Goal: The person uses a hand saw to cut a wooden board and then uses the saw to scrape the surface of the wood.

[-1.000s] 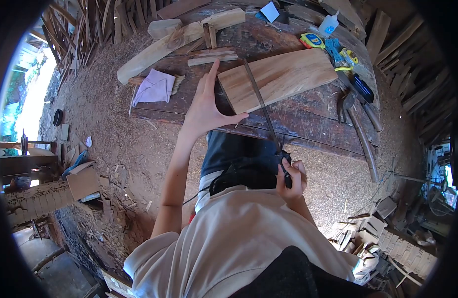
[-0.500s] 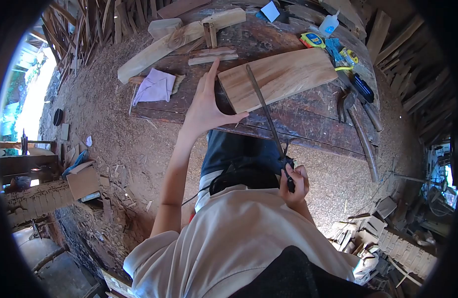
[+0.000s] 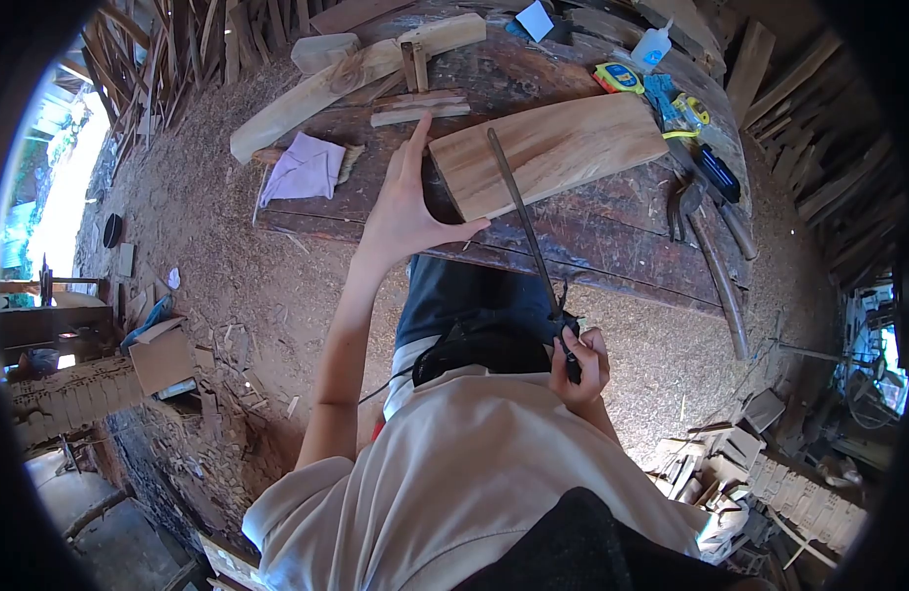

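My left hand (image 3: 407, 212) is at the left end of a broad wooden board (image 3: 563, 148), its thumb and fingers spread wide along that end. In my right hand (image 3: 581, 366) is the dark handle of a long thin metal file (image 3: 523, 215). The file slants up and left, with its far part over the board. The board lies flat on the dark wooden bench (image 3: 622, 236). Just beyond my left fingertips is a small wooden block (image 3: 420, 107).
A long pale plank (image 3: 316, 103) and a folded pink cloth (image 3: 304, 169) lie at the back left. At the right are a tape measure (image 3: 618, 78), a glue bottle (image 3: 652, 47), a black case (image 3: 719, 173) and a hammer (image 3: 712, 256).
The handle end of the file and my right hand have shifted very slightly. My left hand stays spread at the board's end.
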A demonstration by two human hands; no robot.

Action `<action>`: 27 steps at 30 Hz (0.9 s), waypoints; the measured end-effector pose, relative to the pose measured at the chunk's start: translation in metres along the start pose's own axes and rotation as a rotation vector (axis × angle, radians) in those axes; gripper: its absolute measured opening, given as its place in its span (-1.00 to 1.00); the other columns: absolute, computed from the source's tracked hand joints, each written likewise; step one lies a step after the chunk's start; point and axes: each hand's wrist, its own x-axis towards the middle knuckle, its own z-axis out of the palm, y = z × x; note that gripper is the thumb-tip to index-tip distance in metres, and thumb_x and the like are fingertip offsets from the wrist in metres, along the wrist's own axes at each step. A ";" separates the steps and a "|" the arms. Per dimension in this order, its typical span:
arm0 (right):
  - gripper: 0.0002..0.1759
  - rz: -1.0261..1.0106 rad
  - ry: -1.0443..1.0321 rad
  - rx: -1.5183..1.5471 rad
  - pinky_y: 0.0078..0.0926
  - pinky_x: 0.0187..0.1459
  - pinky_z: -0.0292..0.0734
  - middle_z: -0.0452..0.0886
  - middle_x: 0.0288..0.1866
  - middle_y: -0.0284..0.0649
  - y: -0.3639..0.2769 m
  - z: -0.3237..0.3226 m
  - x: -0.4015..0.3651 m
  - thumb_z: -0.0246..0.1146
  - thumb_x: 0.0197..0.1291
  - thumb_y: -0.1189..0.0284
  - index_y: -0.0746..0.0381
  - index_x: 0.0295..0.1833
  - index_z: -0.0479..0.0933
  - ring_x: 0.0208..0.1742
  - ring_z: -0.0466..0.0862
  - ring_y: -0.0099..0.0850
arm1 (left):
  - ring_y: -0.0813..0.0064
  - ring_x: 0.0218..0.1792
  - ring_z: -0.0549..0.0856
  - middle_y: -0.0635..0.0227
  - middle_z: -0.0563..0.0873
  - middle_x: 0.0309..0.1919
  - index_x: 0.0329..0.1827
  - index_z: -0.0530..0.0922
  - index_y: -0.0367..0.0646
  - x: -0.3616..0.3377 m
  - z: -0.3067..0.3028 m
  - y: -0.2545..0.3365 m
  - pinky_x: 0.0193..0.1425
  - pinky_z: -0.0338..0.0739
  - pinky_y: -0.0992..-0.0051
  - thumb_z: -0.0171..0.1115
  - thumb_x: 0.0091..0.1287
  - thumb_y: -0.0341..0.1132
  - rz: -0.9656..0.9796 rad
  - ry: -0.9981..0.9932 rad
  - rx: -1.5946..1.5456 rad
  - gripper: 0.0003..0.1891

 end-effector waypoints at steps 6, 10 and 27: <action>-0.57 -0.016 -0.005 0.000 -0.36 -0.52 0.24 0.59 -0.47 -0.17 0.000 -0.002 0.003 0.40 -0.06 0.81 0.38 0.00 0.60 -0.55 0.41 -0.28 | -0.11 0.40 0.45 -0.20 0.39 0.37 0.68 -0.05 -0.16 0.000 0.000 0.001 0.49 0.39 0.02 0.71 -0.17 -0.02 0.003 0.005 0.002 0.37; -0.55 -0.002 -0.008 -0.008 -0.36 -0.52 0.24 0.55 -0.52 -0.19 0.000 -0.003 0.001 0.40 -0.07 0.81 0.38 0.02 0.60 -0.57 0.39 -0.28 | -0.10 0.40 0.45 -0.19 0.39 0.37 0.68 -0.05 -0.15 0.000 0.001 -0.001 0.49 0.39 0.03 0.71 -0.17 -0.03 0.005 0.006 -0.001 0.37; -0.64 -0.002 0.006 -0.051 -0.42 -0.54 0.33 0.50 -0.47 -0.13 -0.006 0.009 0.030 0.42 0.06 0.78 0.43 0.01 0.58 -0.54 0.47 -0.30 | -0.11 0.38 0.46 -0.19 0.40 0.34 0.68 -0.05 -0.13 0.000 0.000 0.000 0.49 0.38 0.04 0.71 -0.17 -0.05 0.020 0.003 0.009 0.36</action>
